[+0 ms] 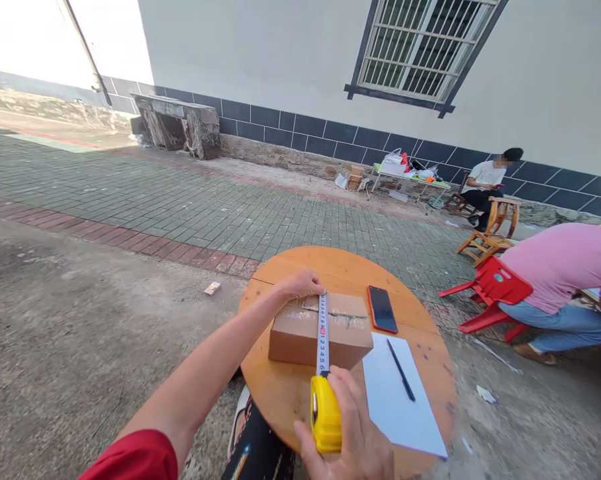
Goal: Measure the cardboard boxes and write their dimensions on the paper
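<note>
A taped brown cardboard box (300, 343) sits on the round wooden table (420, 353). Across its top runs the white blade of a yellow tape measure (326, 417), its numbers facing up. My left hand (303, 285) pinches the blade's end at the box's far edge. Nearer to me, my right hand (355, 427) grips the yellow case in front of the box, with the thumb on the left side and fingers on the right. Right of the box lie a dark phone (382, 309) with a red edge and white paper (405, 407) bearing a black pen (400, 370).
A person in a pink shirt (570, 263) sits on a red plastic chair (503, 283) at right. Farther back are a wooden chair (495, 230), another seated person (490, 177) and a cluttered folding table (413, 175). A small box (212, 288) lies on the ground.
</note>
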Demonstrator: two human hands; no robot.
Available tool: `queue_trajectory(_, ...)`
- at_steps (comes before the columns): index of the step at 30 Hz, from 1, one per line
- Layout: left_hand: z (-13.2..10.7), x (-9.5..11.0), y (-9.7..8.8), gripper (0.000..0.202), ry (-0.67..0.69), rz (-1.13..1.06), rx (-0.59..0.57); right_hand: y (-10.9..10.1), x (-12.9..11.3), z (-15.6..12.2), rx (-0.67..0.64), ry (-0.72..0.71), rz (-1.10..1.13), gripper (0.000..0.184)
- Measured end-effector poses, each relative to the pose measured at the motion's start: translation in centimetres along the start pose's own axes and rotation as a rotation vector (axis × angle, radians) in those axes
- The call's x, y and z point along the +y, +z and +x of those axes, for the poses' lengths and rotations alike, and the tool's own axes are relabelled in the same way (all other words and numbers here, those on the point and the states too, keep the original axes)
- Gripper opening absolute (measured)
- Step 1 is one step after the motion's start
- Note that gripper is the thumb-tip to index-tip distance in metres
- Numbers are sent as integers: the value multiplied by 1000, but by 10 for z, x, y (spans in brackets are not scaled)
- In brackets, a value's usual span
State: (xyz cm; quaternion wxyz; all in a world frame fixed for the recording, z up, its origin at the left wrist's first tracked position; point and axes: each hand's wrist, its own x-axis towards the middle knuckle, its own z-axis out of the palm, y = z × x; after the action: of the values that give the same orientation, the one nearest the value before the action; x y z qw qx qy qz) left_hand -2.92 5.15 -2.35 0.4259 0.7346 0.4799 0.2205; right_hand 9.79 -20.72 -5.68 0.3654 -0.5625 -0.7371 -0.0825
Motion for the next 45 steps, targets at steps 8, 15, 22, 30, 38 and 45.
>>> queue_trajectory(8,0,-4,2,23,24,-21,-6,2,-9,1,43,-16,-98,48)
queue_trajectory(15,1,-5,2,23,47,-33,-10,1,-9,0,42,-4,-102,49)
queue_trajectory(22,1,-4,1,27,28,-55,-12,1,-8,1,22,12,-83,52)
queue_trajectory(30,5,-11,7,33,112,-31,-46,3,-8,-4,7,61,-125,60)
queue_trajectory(38,-1,-19,5,25,90,-7,-24,0,-20,-6,-4,73,-109,54)
queue_trajectory(45,6,-14,7,21,64,-32,-1,0,-11,-1,20,42,-85,48)
